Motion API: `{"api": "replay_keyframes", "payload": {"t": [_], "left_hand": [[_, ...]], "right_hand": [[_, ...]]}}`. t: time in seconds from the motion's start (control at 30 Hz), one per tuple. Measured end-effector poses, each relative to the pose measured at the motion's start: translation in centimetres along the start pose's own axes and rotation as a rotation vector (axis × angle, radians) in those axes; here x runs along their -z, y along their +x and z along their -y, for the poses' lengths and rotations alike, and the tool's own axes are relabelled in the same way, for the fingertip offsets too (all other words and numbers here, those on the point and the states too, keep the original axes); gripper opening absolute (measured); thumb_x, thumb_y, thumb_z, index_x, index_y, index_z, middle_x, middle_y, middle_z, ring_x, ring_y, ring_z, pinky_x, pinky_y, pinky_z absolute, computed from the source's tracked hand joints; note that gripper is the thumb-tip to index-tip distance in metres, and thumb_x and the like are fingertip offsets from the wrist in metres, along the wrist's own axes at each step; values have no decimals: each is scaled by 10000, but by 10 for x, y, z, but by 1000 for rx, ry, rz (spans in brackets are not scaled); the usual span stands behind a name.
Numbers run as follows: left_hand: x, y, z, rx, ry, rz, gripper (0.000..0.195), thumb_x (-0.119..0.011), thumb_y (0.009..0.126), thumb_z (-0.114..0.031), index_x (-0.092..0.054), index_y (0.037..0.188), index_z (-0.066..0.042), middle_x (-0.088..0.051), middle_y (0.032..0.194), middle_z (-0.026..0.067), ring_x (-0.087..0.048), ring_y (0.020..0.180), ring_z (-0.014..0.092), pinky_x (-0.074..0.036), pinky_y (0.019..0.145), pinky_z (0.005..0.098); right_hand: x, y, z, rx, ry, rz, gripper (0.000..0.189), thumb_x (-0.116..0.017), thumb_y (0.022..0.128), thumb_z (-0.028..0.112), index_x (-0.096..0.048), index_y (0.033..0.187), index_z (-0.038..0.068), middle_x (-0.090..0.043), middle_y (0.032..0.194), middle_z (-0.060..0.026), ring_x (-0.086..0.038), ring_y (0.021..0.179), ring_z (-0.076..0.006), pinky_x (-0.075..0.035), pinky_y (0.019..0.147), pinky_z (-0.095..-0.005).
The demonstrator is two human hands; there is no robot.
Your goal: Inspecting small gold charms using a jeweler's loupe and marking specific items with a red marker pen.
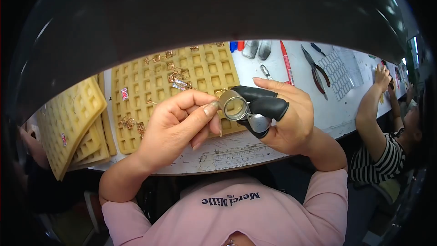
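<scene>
My right hand (290, 116) wears black finger cots and holds a folding jeweller's loupe (235, 107), its round lens facing up and its metal cover swung out. Against the loupe's left rim, my left thumb and forefinger are pinched together; this left hand (184, 119) seems to grip a small gold-coloured piece of jewellery (221, 92), mostly hidden behind the loupe. Under both hands lies a yellow tray (120, 143) with rows of square pockets. Thin gold-coloured chain jewellery (177, 75) is spread over several pockets, with more jewellery (131, 124) at the lower left.
Similar yellow trays (73, 119) are stacked, tilted, at the left. Right of the main tray lie a red marker (286, 63), pliers (314, 66) with dark handles, grey finger cots (257, 49) and a sheet with a grid (336, 73). A co-worker (379, 143) in stripes sits at the right.
</scene>
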State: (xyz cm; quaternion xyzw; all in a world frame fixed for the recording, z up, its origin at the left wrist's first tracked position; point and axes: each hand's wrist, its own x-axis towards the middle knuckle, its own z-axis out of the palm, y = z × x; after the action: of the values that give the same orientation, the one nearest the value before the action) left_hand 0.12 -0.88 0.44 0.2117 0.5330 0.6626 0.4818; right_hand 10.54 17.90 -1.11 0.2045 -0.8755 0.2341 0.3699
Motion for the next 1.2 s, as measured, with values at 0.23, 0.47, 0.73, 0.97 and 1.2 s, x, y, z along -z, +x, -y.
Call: {"api": "replay_keyframes", "payload": {"t": [0.23, 0.47, 0.73, 0.97, 1.2], "left_hand": [[-1, 0, 2, 17, 5, -17, 154, -442, 926, -85, -527, 1002, 19, -589, 729, 70, -432, 498, 50, -343, 458, 162], [-3, -1, 0, 19, 27, -20, 156, -440, 926, -78, -526, 1006, 24, -598, 736, 76, -439, 499, 42, -343, 454, 154], [-5, -2, 3, -29, 133, -58, 155, -450, 925, -84, -524, 1013, 20, -602, 739, 63, -452, 519, 31, -349, 460, 152], [-7, -2, 5, -93, 226, -90, 160, -453, 924, -81, -528, 1020, 22, -596, 733, 41, -442, 535, 17, -341, 465, 152], [-6, 1, -1, 28, 180, -59, 154, -449, 927, -94, -532, 995, 17, -601, 730, 52, -444, 519, 31, -337, 457, 156]], "right_hand": [[-6, -5, 2, 15, 20, -25, 210, -668, 594, 20, -468, 660, 17, -616, 729, -138, -613, 607, -261, -539, 724, -416], [-5, -3, 5, 34, -22, -24, 196, -654, 621, 52, -551, 778, -7, -630, 814, -137, -628, 680, -250, -537, 747, -394], [-6, -5, 4, 47, -12, -29, 270, -634, 558, 69, -553, 801, -17, -627, 825, -141, -624, 680, -258, -536, 747, -398], [-8, -4, 3, 48, -17, -38, 298, -629, 534, 68, -550, 807, -21, -629, 849, -147, -630, 693, -265, -535, 745, -407], [-2, -4, 5, 17, -43, -14, 227, -651, 551, 43, -530, 739, 4, -617, 751, -130, -619, 651, -256, -535, 746, -406]]}}
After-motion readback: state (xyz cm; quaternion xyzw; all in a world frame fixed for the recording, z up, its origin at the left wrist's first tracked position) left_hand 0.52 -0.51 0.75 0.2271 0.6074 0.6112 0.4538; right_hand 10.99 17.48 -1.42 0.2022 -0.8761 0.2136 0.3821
